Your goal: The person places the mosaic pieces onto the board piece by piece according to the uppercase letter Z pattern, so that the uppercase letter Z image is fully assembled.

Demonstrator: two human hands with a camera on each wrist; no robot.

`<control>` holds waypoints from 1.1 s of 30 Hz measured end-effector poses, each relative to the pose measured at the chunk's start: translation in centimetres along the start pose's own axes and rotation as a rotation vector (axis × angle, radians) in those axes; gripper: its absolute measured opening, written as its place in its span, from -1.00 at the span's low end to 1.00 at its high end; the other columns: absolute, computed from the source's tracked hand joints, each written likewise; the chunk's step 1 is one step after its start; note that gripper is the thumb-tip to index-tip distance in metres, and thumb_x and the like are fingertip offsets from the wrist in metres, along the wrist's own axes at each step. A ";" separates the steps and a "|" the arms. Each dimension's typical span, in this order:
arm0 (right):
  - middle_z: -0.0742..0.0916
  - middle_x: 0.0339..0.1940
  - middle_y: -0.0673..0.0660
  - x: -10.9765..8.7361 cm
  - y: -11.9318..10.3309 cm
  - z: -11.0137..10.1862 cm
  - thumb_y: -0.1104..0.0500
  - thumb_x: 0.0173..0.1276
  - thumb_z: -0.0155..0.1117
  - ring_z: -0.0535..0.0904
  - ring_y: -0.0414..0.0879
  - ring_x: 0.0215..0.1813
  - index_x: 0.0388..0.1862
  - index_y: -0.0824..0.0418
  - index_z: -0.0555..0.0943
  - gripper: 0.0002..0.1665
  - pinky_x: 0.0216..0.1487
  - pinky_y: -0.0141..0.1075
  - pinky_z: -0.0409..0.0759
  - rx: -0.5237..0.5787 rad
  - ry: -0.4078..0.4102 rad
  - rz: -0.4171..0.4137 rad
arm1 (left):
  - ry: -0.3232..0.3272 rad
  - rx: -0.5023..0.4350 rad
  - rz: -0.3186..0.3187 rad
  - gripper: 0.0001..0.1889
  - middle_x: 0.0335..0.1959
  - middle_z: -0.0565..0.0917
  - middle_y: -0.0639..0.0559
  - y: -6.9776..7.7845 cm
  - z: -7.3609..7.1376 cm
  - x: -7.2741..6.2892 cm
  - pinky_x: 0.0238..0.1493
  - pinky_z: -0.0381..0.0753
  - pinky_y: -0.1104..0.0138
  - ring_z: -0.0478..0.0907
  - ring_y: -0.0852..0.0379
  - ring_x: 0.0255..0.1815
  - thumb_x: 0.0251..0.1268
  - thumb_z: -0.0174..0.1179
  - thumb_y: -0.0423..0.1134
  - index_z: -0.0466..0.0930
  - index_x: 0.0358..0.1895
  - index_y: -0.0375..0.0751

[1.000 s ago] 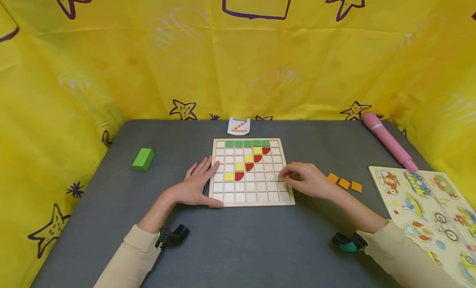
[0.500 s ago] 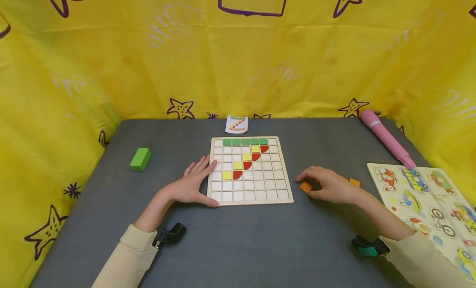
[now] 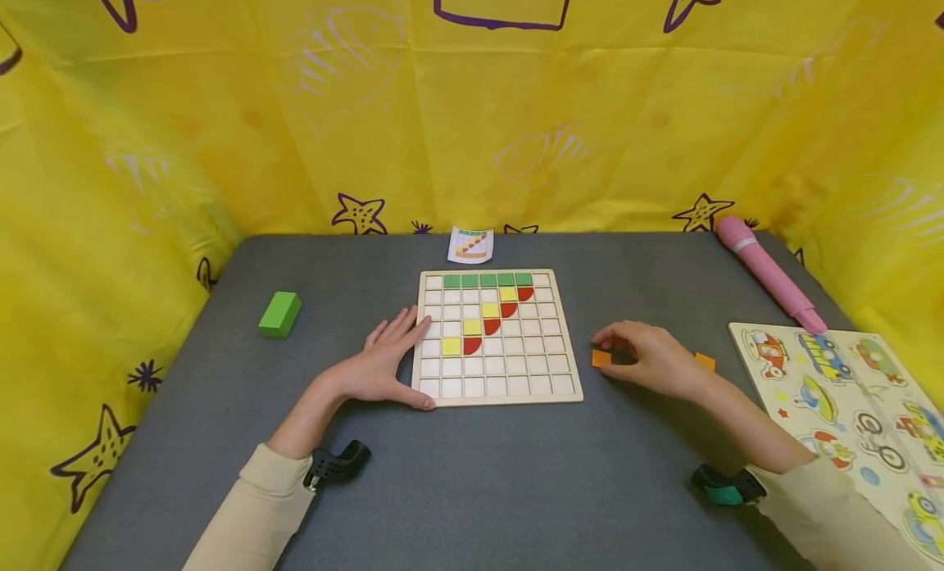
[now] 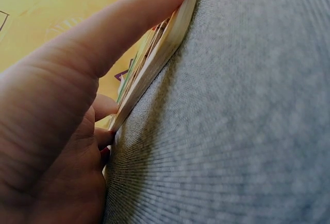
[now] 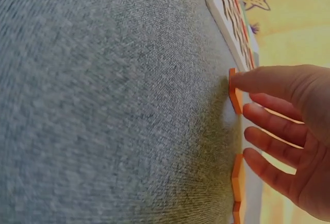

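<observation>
Right hand (image 3: pixel 652 360) pinches a thin, square, plain orange tile (image 3: pixel 601 358) near the pale gridded board (image 3: pixel 518 366).

Head cam: card (image 3: pixel 470 246) too small for me to read cell by cell. Puzzle (image 3: pixel 844 413) runs off frame right, partly covered by the right sleeve (image 3: pixel 826 505). Forearm (image 3: pixel 745 419) hides most of the spare tiles (image 3: pixel 705 360). Left wrist cam: board (image 4: pixel 175 36) edge-on, I can't read its cells. Right wrist cam: right hand (image 5: pixel 314 136) cut off at right, last spare cut at bottom; can't tell if the held tile (image 5: pixel 235 99) is lifted.
</observation>
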State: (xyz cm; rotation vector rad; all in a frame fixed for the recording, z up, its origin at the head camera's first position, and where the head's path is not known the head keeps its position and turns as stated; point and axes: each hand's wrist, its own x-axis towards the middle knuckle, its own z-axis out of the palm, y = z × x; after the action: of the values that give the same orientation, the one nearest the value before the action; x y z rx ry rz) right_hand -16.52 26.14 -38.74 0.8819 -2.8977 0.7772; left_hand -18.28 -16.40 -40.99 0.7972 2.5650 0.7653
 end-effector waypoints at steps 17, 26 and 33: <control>0.70 -0.24 -0.07 1.9 -1.7 1.3 0.15 0.14 0.53 0.57 -0.12 -0.19 -0.16 0.09 0.68 -0.71 -0.13 -0.21 0.59 0.160 -0.012 0.087 | 0.008 -0.011 0.006 0.29 0.58 -0.31 -0.20 0.2 -0.1 -0.1 0.43 -0.40 -0.10 -0.44 -0.11 0.57 -0.09 0.44 0.29 -0.20 0.58 -0.22; 0.69 -0.32 -0.08 4.8 -4.9 3.6 0.15 0.14 0.53 0.55 -0.10 -0.21 -0.26 0.07 0.68 -0.79 -0.13 -0.21 0.57 0.263 -0.064 0.018 | 0.003 -0.007 0.003 0.29 0.59 -0.32 -0.17 0.2 0.1 -0.1 0.43 -0.40 -0.09 -0.45 -0.07 0.57 -0.08 0.43 0.30 -0.21 0.58 -0.19; 0.69 -0.33 -0.09 6.9 -7.3 5.8 0.22 0.15 0.51 0.57 -0.11 -0.22 -0.29 0.10 0.68 -0.82 -0.11 -0.25 0.59 0.311 -0.098 -0.060 | 0.005 -0.025 0.006 0.29 0.58 -0.34 -0.18 0.1 -0.1 -0.2 0.43 -0.40 -0.10 -0.46 -0.08 0.57 -0.07 0.44 0.28 -0.21 0.58 -0.21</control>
State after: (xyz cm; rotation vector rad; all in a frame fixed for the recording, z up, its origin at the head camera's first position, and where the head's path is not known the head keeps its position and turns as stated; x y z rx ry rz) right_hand -17.77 14.66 -39.42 1.0519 -2.8619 1.2353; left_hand -18.08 -16.47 -40.82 0.7968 2.5536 0.8004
